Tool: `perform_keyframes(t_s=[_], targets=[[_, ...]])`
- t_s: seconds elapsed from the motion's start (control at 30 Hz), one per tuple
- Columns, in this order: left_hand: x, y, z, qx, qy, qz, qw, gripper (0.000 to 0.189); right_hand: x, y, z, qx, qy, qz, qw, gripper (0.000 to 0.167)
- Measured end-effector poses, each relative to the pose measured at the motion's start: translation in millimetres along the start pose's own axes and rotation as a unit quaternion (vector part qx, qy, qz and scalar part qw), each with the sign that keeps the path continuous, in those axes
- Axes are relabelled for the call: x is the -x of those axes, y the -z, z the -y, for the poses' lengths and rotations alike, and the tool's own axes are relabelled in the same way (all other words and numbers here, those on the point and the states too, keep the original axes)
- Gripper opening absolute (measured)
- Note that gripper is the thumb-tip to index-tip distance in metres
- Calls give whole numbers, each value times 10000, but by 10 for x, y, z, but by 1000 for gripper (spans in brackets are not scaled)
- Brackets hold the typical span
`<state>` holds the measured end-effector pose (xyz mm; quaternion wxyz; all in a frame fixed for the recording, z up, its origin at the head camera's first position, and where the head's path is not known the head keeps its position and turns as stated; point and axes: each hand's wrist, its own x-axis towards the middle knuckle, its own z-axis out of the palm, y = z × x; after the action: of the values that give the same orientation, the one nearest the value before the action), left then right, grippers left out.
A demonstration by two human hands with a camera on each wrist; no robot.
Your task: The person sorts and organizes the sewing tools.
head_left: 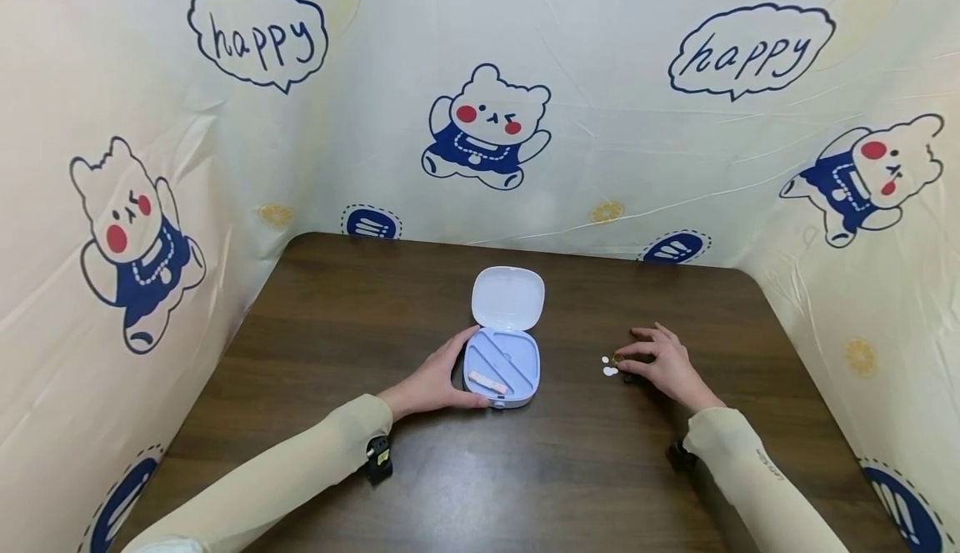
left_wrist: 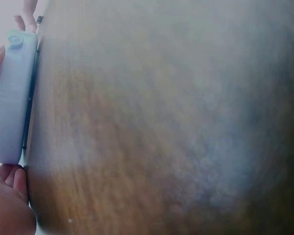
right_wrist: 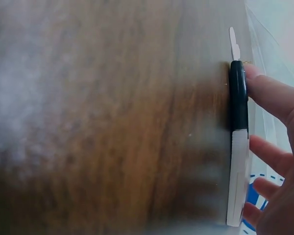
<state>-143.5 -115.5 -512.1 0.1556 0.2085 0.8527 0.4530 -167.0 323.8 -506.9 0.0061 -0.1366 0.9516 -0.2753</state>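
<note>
In the head view, a light-blue hinged case lies with its lid raised. My left hand grips its left side, thumb at the front edge near a round button. A small pale-pink stick lies in the tray's front left. My right hand is on the table to the right, thumb and index fingertips pinching a tiny gold-coloured piece. Beside those fingertips lie small white discs. Near the right hand, the right wrist view shows a black-and-white object of unclear kind.
The dark brown wooden table has rounded back corners. A pale cloth with bear drawings hangs around its back and sides. A dark camera is strapped to the left wrist.
</note>
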Motion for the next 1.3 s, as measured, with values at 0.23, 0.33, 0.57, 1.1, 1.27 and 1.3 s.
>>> perform_keyframes(t_s=[0.23, 0.33, 0.57, 1.1, 1.27, 1.3], targets=[[9, -4, -3, 5, -6, 4, 10000, 118, 24, -24, 22, 118, 198, -348, 9991, 14], [3, -2, 1, 25, -60, -24, 10000, 117, 30, -34, 42, 75, 337, -565, 9978, 14], [2, 11, -13, 108, -104, -20, 9999, 117, 37, -47, 85, 98, 646, -847, 9943, 18], [1, 10, 11, 124, -91, -9, 9999, 118, 63, 12, 397, -146, 412, -588, 9973, 22], [6, 12, 2, 89, -34, -1, 10000, 118, 67, 3, 524, -262, 199, -529, 9981, 22], [5, 11, 2, 90, -30, 1, 10000, 118, 64, -6, 544, -269, 235, -565, 9978, 22]])
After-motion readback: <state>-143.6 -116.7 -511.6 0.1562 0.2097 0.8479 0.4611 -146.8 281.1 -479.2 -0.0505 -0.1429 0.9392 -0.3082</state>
